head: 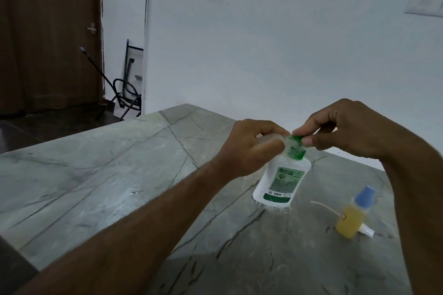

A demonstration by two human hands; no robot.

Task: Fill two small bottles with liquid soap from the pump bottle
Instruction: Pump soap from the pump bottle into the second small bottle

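While left hand [247, 148] fingers curl round seemingly a clear small bottle [275, 139], right hand [347, 129] fingers pinch green pump [297, 148]

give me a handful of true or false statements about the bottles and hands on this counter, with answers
1. The white pump bottle with the green top stands on the stone counter. True.
2. The right hand rests flat on the counter. False: it is raised, pinching the pump bottle's green top between thumb and fingers.
3. The small yellow bottle has a blue cap. True.
4. The yellow bottle stands to the left of the pump bottle. False: it is on the right, apart from it.
5. The left hand grips the yellow bottle. False: it holds something clear at the pump's nozzle.
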